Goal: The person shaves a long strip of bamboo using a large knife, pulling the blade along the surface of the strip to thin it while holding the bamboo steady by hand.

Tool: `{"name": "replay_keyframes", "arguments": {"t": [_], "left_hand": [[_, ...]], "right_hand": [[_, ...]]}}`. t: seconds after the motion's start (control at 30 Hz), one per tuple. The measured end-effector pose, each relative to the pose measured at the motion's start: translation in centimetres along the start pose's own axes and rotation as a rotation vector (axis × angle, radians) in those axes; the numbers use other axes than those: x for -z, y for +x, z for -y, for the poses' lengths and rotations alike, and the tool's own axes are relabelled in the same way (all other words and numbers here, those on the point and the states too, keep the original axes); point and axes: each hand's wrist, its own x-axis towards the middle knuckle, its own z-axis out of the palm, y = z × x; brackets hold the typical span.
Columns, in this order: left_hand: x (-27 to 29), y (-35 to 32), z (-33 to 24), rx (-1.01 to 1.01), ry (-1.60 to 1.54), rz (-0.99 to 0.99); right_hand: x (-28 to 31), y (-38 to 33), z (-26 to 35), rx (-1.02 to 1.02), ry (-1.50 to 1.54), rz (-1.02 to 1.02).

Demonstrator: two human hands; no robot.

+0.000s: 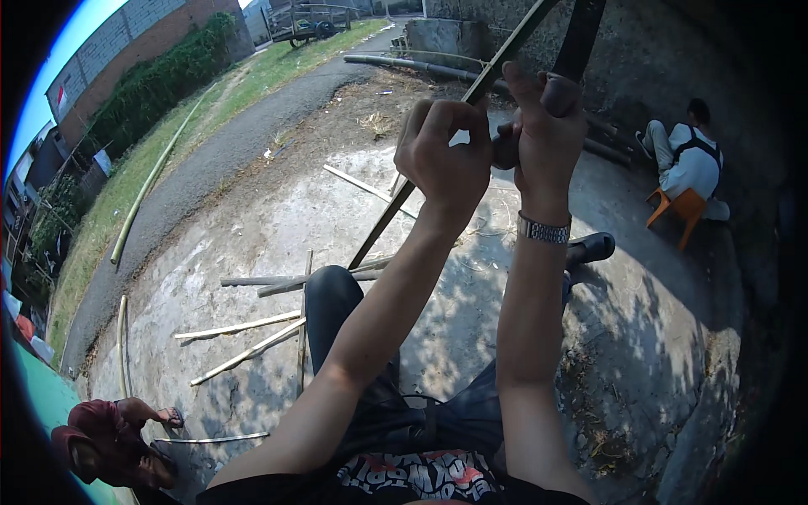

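My left hand (446,151) is closed, its fingers pinched round a long bamboo strip (387,225). The strip slants from the top of the view down past my left knee. My right hand (549,139) grips the wooden handle (505,150) of a machete, and one finger reaches up beside the strip. The machete's dark blade (581,38) points up and away above that hand, right of the strip. A metal watch sits on my right wrist. Both hands are raised in front of me, close together; the fingers partly hide where the strip is held.
Several split bamboo pieces (244,326) lie on the concrete left of my knee. A person on an orange stool (678,210) sits at right; another person (105,433) is at lower left. Bamboo poles (412,66) lie by the far wall, and a long pole (151,181) lies beside the path.
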Motion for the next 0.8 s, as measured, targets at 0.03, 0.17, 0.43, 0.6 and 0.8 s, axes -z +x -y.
{"name": "replay_keyframes", "arguments": {"t": [0.03,0.17,0.43,0.6,0.8], "left_hand": [[-0.2,-0.2,-0.1,-0.039,-0.014,0.027],[-0.1,-1.3,-0.7,-0.177,0.01,0.105],[5.5,-6.4,1.6,-0.137,0.022,0.381],[18.0,-9.6,5.2,0.159,-0.201,0.411],[14.0,2.8,1.9,0.237,-0.123,0.477]], "right_hand": [[-0.4,0.9,0.6,0.039,-0.103,0.017],[1.9,2.0,0.2,0.083,-0.164,0.165],[3.6,-3.1,-1.1,-0.137,-0.406,0.285],[8.1,-7.5,-4.0,-0.092,-0.572,0.393],[10.1,-14.3,-5.0,-0.549,-0.395,0.582]]}}
